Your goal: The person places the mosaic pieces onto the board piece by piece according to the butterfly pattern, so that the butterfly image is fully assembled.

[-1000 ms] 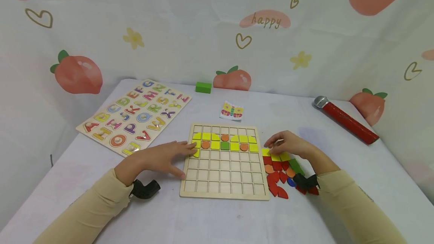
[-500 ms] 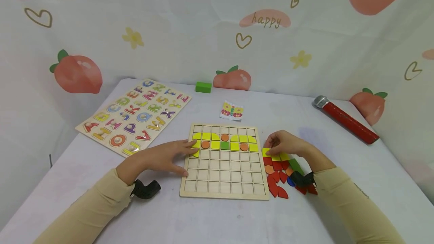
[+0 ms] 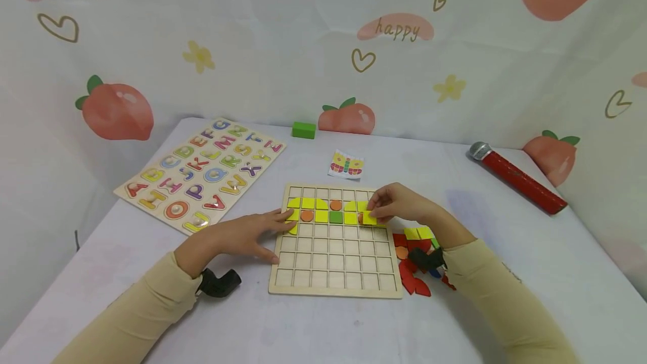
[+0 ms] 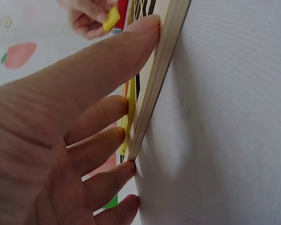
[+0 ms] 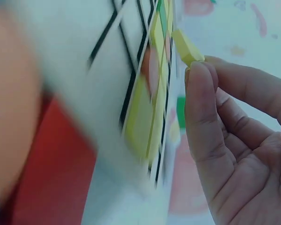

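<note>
One yellow tile [image 3: 369,219] pinched in right hand [image 3: 405,204], thumb against index; grid board [image 3: 336,278] just below those fingertips. Left hand [image 3: 249,233]: fingers spread, tips on board edge. Reads as placing step; next probably calls for squaring tile to a cell, letting go.

Seemingly a play corner: peach-printed cloth [image 3: 283,44] with "happy" lettering [image 3: 398,31] spans the frame's top; the white-covered bench [image 3: 323,330] bears an alphabet puzzle [image 3: 202,176] at left, a gridded tile board [image 3: 336,247] at centre.
</note>
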`<action>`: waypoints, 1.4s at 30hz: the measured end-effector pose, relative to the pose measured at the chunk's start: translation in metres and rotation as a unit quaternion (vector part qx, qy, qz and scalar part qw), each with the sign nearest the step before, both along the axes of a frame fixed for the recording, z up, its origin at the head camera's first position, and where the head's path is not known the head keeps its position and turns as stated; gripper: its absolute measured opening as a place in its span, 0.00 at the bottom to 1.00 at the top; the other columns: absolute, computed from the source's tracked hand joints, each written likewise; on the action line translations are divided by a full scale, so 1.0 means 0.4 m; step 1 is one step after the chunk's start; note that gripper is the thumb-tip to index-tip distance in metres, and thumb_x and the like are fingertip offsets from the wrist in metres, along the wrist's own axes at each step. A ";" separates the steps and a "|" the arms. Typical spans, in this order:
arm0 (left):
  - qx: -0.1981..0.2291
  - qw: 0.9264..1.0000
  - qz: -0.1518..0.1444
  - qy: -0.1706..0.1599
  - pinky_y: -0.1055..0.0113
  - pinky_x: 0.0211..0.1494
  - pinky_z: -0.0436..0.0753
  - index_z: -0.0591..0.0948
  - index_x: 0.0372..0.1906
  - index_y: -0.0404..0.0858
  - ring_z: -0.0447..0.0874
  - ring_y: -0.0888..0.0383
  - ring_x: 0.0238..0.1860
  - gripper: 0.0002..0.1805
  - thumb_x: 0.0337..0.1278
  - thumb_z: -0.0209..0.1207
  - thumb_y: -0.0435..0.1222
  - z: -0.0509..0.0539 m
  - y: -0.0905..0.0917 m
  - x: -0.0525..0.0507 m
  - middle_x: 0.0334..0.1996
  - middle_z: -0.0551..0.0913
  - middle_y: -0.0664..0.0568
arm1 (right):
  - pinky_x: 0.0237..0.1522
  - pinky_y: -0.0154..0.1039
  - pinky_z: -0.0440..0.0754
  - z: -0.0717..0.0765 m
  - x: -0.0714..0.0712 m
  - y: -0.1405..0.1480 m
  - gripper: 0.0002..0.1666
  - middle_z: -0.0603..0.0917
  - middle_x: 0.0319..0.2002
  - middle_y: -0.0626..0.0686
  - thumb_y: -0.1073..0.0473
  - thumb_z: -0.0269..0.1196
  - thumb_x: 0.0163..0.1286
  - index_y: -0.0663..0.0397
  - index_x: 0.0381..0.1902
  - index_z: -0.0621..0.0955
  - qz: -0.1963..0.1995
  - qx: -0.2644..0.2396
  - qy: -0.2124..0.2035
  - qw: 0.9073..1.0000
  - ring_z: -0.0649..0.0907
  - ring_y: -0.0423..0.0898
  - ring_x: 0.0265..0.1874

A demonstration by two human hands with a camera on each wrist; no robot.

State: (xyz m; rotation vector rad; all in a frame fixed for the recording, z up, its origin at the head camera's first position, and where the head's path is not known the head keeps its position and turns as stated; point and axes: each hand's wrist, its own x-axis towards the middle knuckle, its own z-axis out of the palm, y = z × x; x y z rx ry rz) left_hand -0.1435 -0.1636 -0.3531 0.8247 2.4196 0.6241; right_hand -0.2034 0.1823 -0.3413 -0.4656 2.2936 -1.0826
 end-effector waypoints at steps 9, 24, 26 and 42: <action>-0.005 1.000 -0.005 -0.002 0.46 0.72 0.53 0.65 0.68 0.45 0.43 0.47 0.75 0.41 0.48 0.66 0.50 0.001 0.006 -0.004 0.74 0.50 0.52 | 0.35 0.36 0.84 0.001 -0.011 -0.140 0.10 0.84 0.28 0.52 0.63 0.62 0.63 0.66 0.39 0.80 0.040 -0.029 -0.022 0.999 0.83 0.42 0.25; -0.010 1.000 -0.020 0.004 0.47 0.72 0.55 0.63 0.69 0.43 0.43 0.46 0.75 0.41 0.49 0.64 0.50 0.005 0.006 -0.003 0.74 0.49 0.50 | 0.37 0.36 0.85 -0.004 -0.007 -0.274 0.08 0.86 0.31 0.56 0.67 0.60 0.64 0.67 0.38 0.81 0.109 -0.029 -0.035 0.993 0.85 0.40 0.26; -0.013 1.000 -0.022 0.007 0.47 0.72 0.55 0.63 0.69 0.43 0.43 0.46 0.75 0.41 0.50 0.64 0.50 0.006 0.005 -0.003 0.74 0.49 0.50 | 0.37 0.35 0.85 -0.004 -0.006 -0.278 0.08 0.86 0.31 0.55 0.67 0.61 0.63 0.66 0.39 0.82 0.104 -0.020 -0.035 0.994 0.84 0.40 0.27; -0.015 1.000 -0.020 0.005 0.47 0.72 0.55 0.62 0.70 0.44 0.43 0.47 0.75 0.42 0.50 0.64 0.50 0.009 0.001 0.001 0.74 0.48 0.51 | 0.35 0.31 0.82 0.008 0.002 -0.245 0.09 0.86 0.33 0.52 0.63 0.63 0.62 0.60 0.38 0.85 0.121 0.015 0.052 0.991 0.81 0.37 0.26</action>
